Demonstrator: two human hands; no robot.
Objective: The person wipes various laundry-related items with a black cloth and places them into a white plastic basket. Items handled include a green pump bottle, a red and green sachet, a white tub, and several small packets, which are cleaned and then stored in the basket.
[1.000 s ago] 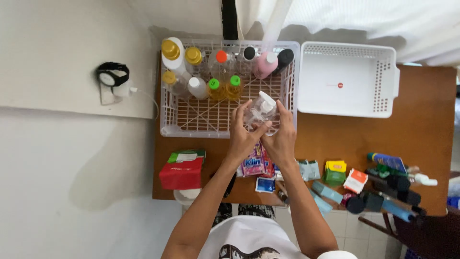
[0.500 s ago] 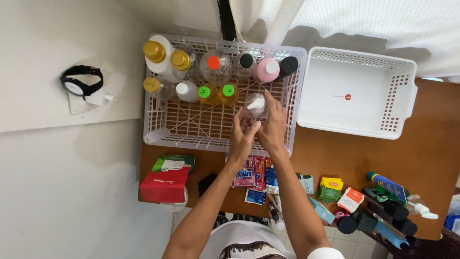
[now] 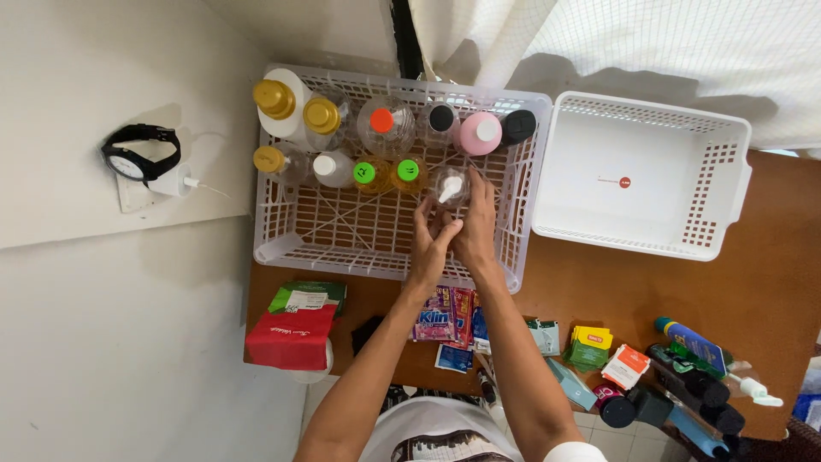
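Both my hands are inside a white lattice basket (image 3: 282, 244) at the left of a brown table. My left hand (image 3: 430, 239) and my right hand (image 3: 473, 224) wrap around a clear pump bottle (image 3: 450, 186) with a white top, standing upright beside two green-capped bottles (image 3: 386, 173). Behind it stands a row of bottles: a white one with a gold cap (image 3: 280, 101), an orange-capped clear one (image 3: 382, 122), a pink one (image 3: 481, 133) and a black-capped one (image 3: 518, 126).
An empty white basket (image 3: 727, 184) stands to the right. Sachets (image 3: 445, 316), small packets (image 3: 588, 344), tubes and dark bottles (image 3: 701, 376) lie along the table's near edge. A red tissue pack (image 3: 289, 334) sits at the near left corner. A black watch (image 3: 137, 158) hangs on the wall.
My two hands have carried the clear pump bottle from the basket's near rim deeper into it, setting it upright beside the green-capped bottles. The camera view has shifted slightly.
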